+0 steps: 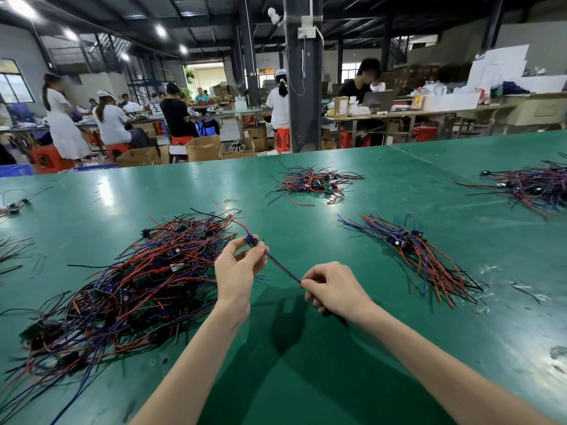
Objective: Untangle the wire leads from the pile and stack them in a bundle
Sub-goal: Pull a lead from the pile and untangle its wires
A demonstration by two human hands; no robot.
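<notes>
A big tangled pile of red, blue and black wire leads [129, 280] lies on the green table [306, 363] at my left. My left hand [237, 268] pinches one wire lead [280, 268] at its small blue component, just right of the pile. My right hand [333, 289] pinches the same lead's red and blue wires lower down, pulling them taut between both hands. The lead's far wires still trail up toward the pile's top edge. A straightened bundle of leads [411, 250] lies to the right of my hands.
Another tangled heap [313, 184] sits further back at centre, and one more [534, 185] at the far right edge. A few loose leads [12, 207] lie at the left edge. A rubber band [227, 200] rests behind the pile. Seated workers and benches fill the background.
</notes>
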